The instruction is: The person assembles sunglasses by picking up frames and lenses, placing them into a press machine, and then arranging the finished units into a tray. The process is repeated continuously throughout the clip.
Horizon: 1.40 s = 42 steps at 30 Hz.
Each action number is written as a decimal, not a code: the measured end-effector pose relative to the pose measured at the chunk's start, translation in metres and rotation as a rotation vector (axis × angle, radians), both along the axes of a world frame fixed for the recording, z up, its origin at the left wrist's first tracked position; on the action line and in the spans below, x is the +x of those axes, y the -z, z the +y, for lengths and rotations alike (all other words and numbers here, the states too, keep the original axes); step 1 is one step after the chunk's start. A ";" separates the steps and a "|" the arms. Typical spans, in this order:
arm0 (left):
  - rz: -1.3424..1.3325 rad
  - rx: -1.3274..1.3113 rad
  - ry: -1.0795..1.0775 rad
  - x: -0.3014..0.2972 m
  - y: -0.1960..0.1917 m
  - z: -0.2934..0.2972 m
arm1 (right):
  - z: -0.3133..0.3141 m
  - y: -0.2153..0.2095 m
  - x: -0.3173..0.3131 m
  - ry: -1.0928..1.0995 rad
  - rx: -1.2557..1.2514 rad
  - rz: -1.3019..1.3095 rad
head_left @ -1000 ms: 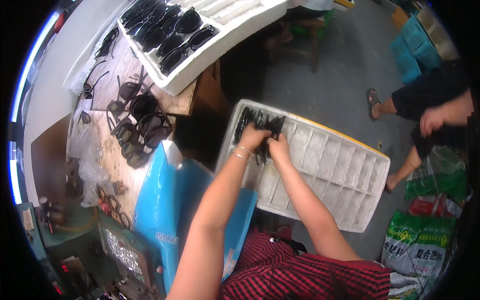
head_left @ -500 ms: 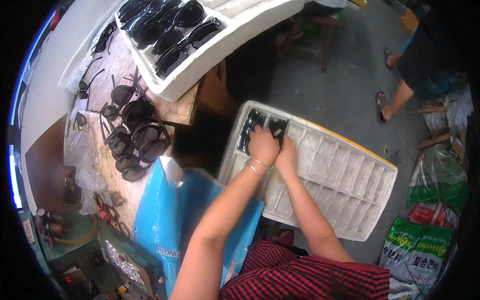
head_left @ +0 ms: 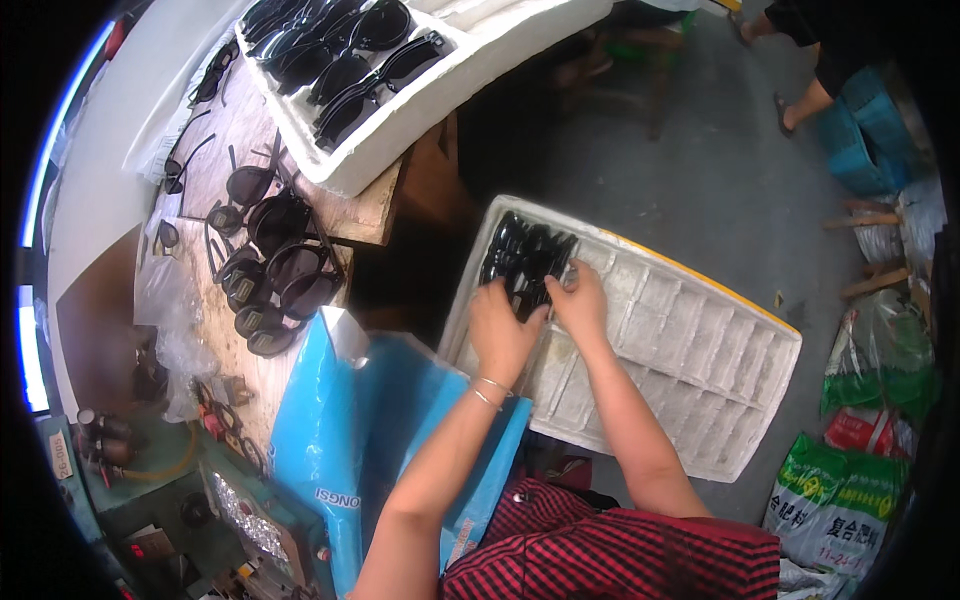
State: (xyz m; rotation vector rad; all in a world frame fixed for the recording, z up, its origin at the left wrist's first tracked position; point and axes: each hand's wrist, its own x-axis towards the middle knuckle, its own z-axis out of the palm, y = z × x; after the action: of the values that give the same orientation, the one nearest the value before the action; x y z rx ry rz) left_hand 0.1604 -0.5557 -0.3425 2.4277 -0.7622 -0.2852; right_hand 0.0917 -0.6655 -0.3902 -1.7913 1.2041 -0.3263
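- Pressing down w/ both hands now: left hand (head_left: 503,335) and right hand (head_left: 580,300) sit side by side on the near-left corner of the white foam tray (head_left: 700,340), which rests across the lap.
- Left hand fingers curl over the dark sunglasses (head_left: 525,262) packed in that corner; looks like they're pinching one pair, but the grip itself is hidden under the knuckles, so can't tell for sure.
- Right hand fingers lie together, tips touching the right edge of the same dark cluster; nothing clearly clamped in them.
- Change vs. a sec ago: hands were lifted a bit w/ a pair between them; by half a sec ago they'd dropped onto the slots, and now they've settled lower and closer together. Reads as a pair just seated in its slot.
- Tray: only the corner slots hold glasses; the rest of the compartments, toward the right, are bare foam. So the filling looks barely begun.
- Just left of the lap: blue bag (head_left: 350,440), open top.
- Further left, worktop (head_left: 365,215) w/ loose dark sunglasses (head_left: 280,270) in a heap.
- Far end: second foam tray (head_left: 430,110) full of dark glasses, propped on the worktop.
- Top right: another person's legs (head_left: 800,100) on the grey floor, well apart.
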 end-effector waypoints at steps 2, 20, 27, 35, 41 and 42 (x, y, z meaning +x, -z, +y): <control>0.046 0.087 0.029 -0.007 0.002 0.006 | 0.000 -0.003 -0.003 0.014 0.017 -0.017; 0.060 -0.144 0.058 -0.089 -0.214 0.210 | 0.159 -0.116 -0.107 -1.045 -0.154 -0.546; -0.493 -0.297 -0.446 -0.205 -0.264 0.393 | 0.274 -0.165 -0.129 -1.976 -0.512 -0.329; -0.754 0.211 -1.328 -0.335 -0.301 0.670 | 0.311 -0.173 -0.109 -2.064 -0.641 -0.394; -0.479 0.508 -0.990 -0.372 -0.286 0.764 | 0.309 -0.259 -0.097 -2.090 -0.442 -0.167; -0.450 0.530 -0.888 -0.371 -0.284 0.771 | 0.310 -0.268 -0.099 -2.105 -0.435 -0.071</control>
State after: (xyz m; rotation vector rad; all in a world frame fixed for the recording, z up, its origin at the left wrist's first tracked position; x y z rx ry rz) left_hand -0.2105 0.2149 -0.0582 3.0901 0.3368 0.4799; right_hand -0.0068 -0.3553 -0.1222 -2.3416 -1.1938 0.6247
